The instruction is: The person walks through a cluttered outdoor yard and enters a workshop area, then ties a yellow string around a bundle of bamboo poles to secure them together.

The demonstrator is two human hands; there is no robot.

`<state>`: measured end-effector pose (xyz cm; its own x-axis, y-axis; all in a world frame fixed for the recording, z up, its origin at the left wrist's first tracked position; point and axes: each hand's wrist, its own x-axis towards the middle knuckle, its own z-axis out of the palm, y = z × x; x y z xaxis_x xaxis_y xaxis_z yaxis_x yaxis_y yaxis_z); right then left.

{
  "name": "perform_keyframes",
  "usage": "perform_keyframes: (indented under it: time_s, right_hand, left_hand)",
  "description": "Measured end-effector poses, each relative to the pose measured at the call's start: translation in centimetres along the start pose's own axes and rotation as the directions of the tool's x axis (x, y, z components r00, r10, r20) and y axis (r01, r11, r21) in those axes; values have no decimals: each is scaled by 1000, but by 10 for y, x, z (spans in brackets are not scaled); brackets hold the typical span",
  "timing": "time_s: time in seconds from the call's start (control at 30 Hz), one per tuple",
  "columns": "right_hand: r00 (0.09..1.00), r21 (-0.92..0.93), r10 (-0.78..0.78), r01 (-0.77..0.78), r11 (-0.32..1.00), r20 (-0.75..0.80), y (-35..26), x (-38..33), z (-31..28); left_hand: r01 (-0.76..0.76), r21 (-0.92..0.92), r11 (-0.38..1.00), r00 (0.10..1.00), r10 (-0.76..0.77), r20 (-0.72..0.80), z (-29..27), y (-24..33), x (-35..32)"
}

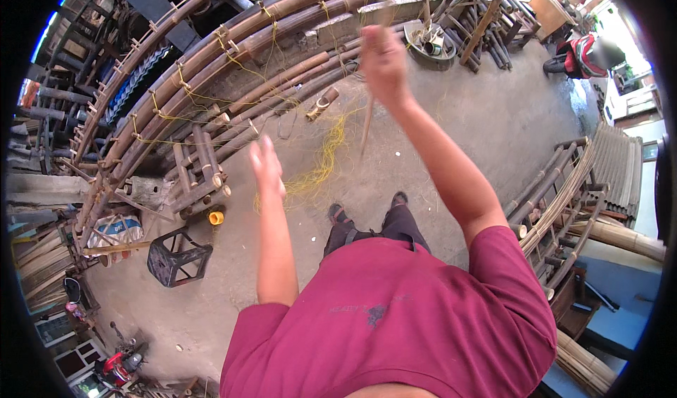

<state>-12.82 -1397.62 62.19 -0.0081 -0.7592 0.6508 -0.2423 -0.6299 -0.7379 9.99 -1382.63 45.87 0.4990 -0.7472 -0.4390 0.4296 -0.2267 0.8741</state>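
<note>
My right hand [384, 63] is raised ahead of me, closed around a thin brown stick [367, 126]. The stick's lower end points down toward the floor; its upper part is smeared by motion. My left hand [266, 169] is held out in the air with its fingers stretched, nothing visible in it. Between the hands and below them, a loose tangle of yellow twine [326, 161] lies on the concrete floor. Beyond it, long bamboo poles [282, 91] lie side by side, and a short cut piece of bamboo [323, 105] rests near the twine.
A long bamboo rail [233, 41] tied with yellow twine curves across the far side. On the left stand a dark plastic stool [180, 257] and a yellow cup-like object [216, 218]. A basin [430, 49] sits far right, a bamboo rack [557, 186] nearer right. Another person [580, 56] is at far right.
</note>
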Motion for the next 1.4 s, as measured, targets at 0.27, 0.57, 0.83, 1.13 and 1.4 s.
perform_keyframes:
  time_s: [0.27,0.57,0.83,1.13,1.4]
  right_hand:
    - [579,716,807,-515,472,-116,58,-56,-82]
    - [-175,49,969,-981,-186,176,184,-323,-31]
    - [-113,-108,917,-991,-77,383,176,-314,-103]
    - [-155,184,982,-968,-173,107,201,-267,-204]
    - [333,-47,878,-928,370,344,219,-43,-137]
  left_hand:
    - [231,-539,810,690,-527,-496,-232,-158,-57]
    - [-726,-214,653,449,215,-867,-335,41,-95]
    - [-557,285,780,156,435,-887,-304,115,-97]
    - [-524,401,752,18,480,-877,-240,107,-73]
    - [-674,649,353,238,936,-260,-11,-20,41]
